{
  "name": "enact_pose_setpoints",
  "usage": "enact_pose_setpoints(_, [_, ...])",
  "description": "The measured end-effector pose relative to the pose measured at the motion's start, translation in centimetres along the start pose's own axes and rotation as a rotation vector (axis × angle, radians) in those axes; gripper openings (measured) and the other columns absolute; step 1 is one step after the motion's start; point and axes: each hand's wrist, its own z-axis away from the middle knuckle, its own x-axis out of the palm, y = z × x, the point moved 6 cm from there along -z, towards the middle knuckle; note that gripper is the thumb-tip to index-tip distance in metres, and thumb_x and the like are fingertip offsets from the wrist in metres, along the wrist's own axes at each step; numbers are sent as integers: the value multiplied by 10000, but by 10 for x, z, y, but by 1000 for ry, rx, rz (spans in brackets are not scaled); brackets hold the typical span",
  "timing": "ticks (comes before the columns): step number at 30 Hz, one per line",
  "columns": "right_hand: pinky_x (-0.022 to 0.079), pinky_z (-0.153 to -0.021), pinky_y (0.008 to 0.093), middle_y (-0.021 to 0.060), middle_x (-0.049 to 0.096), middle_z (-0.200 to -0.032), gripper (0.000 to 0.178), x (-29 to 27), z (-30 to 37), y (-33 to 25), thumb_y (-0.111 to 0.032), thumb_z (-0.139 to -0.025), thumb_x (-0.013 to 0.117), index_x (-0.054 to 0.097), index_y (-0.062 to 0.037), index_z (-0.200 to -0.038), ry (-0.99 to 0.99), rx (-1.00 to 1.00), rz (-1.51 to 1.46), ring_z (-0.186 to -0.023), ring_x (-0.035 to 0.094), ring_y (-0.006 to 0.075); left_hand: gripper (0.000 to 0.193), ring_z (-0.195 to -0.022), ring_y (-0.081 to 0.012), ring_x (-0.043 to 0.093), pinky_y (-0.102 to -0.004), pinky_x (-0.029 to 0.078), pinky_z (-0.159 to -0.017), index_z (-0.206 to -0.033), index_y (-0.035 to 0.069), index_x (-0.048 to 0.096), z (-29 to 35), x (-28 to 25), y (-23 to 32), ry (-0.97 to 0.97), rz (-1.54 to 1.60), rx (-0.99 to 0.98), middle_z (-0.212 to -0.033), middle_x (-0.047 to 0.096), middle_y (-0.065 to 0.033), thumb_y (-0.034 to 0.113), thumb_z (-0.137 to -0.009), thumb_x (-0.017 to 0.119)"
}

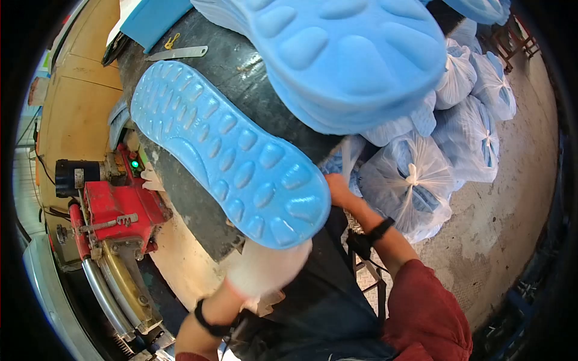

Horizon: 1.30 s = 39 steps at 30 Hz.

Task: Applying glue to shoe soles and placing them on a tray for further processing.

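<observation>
A light-blue shoe sole (223, 150), with rows of raised oval bumps, lies slantwise across the middle of the view over the dark tabletop. At its near end is my left hand (271, 271) in a white glove, blurred, its fingers hidden under the sole. My bare right hand (339, 191) is at the sole's right edge, and most of its fingers are out of sight behind it. Whether either hand grips the sole cannot be seen. Beyond, a thick stack of similar blue soles (355, 54) rises close to the view.
The dark table (241, 78) carries a flat metal blade (177, 53), a yellow tie (172, 41) and a blue box (153, 24). A red machine (123, 210) with a motor stands at left. Knotted clear bags (409, 186) of blue pieces crowd the floor at right.
</observation>
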Motion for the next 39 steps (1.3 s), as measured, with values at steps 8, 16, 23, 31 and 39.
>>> enact_pose_setpoints(8, [468, -573, 434, 135, 601, -673, 95, -51, 61, 12, -74, -775, 569, 625, -144, -806, -34, -115, -188, -690, 626, 347, 381, -1147, -296, 552, -476, 404, -918, -1120, 183, 623, -119, 149, -99, -634, -676, 65, -1190, 584, -77, 76, -756, 608])
enact_pose_setpoints(16, [510, -724, 417, 129, 687, -846, 226, -73, 131, 42, -131, -782, 591, 712, -134, -972, -302, 150, -123, -812, 659, 321, 138, -816, -280, 667, -434, 504, -652, -859, 152, 662, -76, 134, -42, -551, -539, 156, -810, 679, -65, 176, -823, 531])
enact_pose_setpoints(23, [491, -842, 417, 211, 655, -1000, 272, -17, 84, 70, -134, -815, 536, 665, -17, -1023, -241, 32, -284, -949, 623, 370, 167, -886, -291, 660, -428, 495, -704, -889, 145, 680, -75, 166, -103, -588, -688, -62, -856, 684, -109, 182, -833, 528])
enact_pose_setpoints(31, [478, -903, 444, 233, 610, -1086, 451, 69, 0, 99, -211, -807, 607, 539, 34, -1178, 171, 226, 107, -978, 594, 420, 158, -896, -273, 654, -401, 465, -705, -840, 137, 712, -66, 153, -93, -685, -832, -105, -876, 695, -87, 186, -820, 564])
enact_pose_setpoints(39, [323, -1079, 398, 309, 451, -1352, 837, 155, -6, 146, -625, -926, 316, 415, 88, -1354, -164, 621, -780, -1314, 400, 389, 139, -833, -235, 628, -374, 440, -728, -785, 132, 713, -50, 124, -86, -510, -929, 19, -791, 651, -38, 179, -793, 583])
